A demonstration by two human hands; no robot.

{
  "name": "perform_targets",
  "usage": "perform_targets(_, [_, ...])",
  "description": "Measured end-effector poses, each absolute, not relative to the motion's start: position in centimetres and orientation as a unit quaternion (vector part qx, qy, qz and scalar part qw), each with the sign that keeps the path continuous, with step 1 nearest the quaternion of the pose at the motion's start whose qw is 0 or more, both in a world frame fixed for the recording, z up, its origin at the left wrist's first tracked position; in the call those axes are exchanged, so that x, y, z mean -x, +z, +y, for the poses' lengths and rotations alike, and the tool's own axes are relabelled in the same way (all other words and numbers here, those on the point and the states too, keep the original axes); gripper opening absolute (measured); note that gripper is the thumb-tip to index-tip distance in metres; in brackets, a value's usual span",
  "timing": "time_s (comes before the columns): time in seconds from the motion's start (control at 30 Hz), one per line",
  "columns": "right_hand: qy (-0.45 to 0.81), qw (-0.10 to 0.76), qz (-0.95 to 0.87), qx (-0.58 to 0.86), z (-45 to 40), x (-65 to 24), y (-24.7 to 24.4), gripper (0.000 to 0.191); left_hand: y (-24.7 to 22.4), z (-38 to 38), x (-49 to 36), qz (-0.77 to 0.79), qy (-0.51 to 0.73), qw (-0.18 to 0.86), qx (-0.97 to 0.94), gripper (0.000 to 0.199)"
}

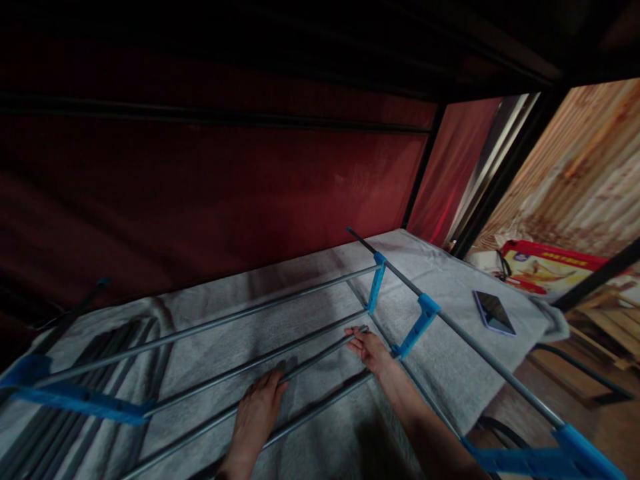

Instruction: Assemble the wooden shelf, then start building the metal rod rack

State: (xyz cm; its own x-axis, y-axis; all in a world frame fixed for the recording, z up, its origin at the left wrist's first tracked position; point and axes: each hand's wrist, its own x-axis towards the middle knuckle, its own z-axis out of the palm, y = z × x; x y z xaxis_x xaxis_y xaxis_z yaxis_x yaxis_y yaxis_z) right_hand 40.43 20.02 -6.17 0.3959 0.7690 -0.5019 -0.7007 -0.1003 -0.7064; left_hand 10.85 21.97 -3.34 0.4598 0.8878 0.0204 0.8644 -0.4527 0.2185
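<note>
A grey metal tube [320, 357] runs slantwise through both my hands. My left hand [260, 407] is closed around it partway along. My right hand [369, 348] pinches its far end between thumb and fingers, close to a blue plastic bracket [417, 327]. The tube lies inside a rack frame of similar grey tubes [265, 309] joined by blue brackets. Another blue bracket [376, 283] stands farther back, and a long blue bracket [80, 398] is at the left end. A blue joint [547, 460] sits at lower right. The right end of the held tube is apart from the bracket.
Several loose dark tubes [95, 380] lie at left on a grey blanket [450, 373]. A phone [494, 312] rests on the blanket at right. Behind is a dark red panel [250, 193]; black metal posts [505, 173] rise at right, beside a red and yellow box [550, 267].
</note>
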Motion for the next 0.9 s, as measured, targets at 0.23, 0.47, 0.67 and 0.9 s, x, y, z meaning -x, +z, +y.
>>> perform_targets(0.23, [0.548, 0.669, -0.03, 0.501, 19.9, -40.34, -5.93, 0.013, -3.51, 21.89, -10.98, 0.514, 0.066, 0.08, -0.851, 0.033])
perform_targets(0.47, [0.546, 0.67, -0.029, 0.503, 19.87, -40.25, -6.0, 0.012, -3.34, 21.66, -11.09, 0.506, 0.072, 0.068, -0.856, 0.036])
perform_targets(0.67, [0.544, 0.67, -0.031, 0.504, 19.97, -40.12, -5.91, 0.012, -2.97, 21.51, -11.25, 0.509, 0.073, 0.064, -0.856, 0.035])
perform_targets(0.9, [0.546, 0.671, -0.039, 0.5, 19.87, -40.16, -5.77, 0.014, -3.16, 21.55, -11.16, 0.505, 0.078, 0.077, -0.856, 0.036])
